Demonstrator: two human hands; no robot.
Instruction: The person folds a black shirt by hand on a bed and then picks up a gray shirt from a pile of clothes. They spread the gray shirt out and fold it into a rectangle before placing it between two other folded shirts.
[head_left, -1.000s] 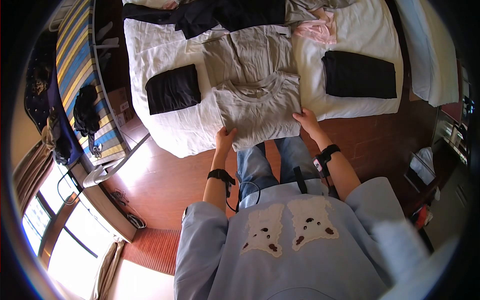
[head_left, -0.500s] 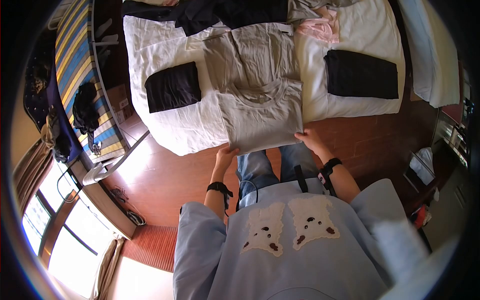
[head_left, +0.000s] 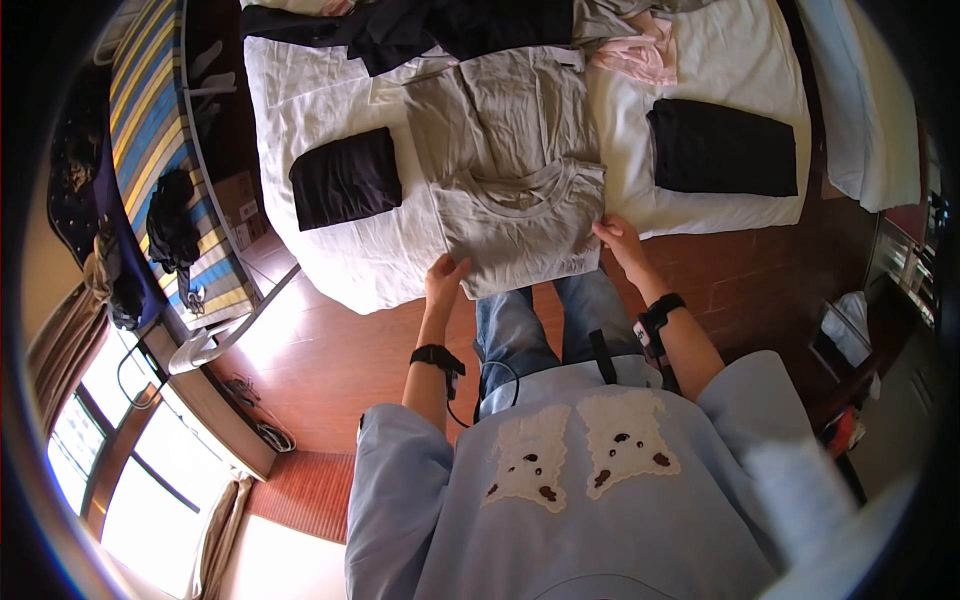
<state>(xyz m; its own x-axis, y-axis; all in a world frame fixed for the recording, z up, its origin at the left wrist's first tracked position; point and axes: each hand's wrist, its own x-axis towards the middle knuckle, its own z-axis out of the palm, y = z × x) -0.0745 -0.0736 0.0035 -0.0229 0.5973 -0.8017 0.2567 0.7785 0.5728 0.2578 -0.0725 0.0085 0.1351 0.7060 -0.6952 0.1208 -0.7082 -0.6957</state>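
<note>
A grey-beige T-shirt [head_left: 525, 225] lies on the white bed [head_left: 360, 270], its neckline portion folded toward me and its lower edge hanging over the bed's near edge. My left hand [head_left: 442, 278] is closed on the shirt's left side, and my right hand [head_left: 620, 243] pinches its right side. To the left of the shirt is a folded black garment [head_left: 346, 178]. Another folded black garment [head_left: 722, 148] lies to the right.
Dark clothes [head_left: 460, 28] and a pink cloth [head_left: 640, 52] lie across the far part of the bed. A striped board [head_left: 150, 110] with a black cloth [head_left: 172, 225] stands at left. Wooden floor [head_left: 330, 350] surrounds my legs.
Both hands have moved up along the shirt's sides, away from its lower corners. The shirt's near part now lies lower and looks more wrinkled.
</note>
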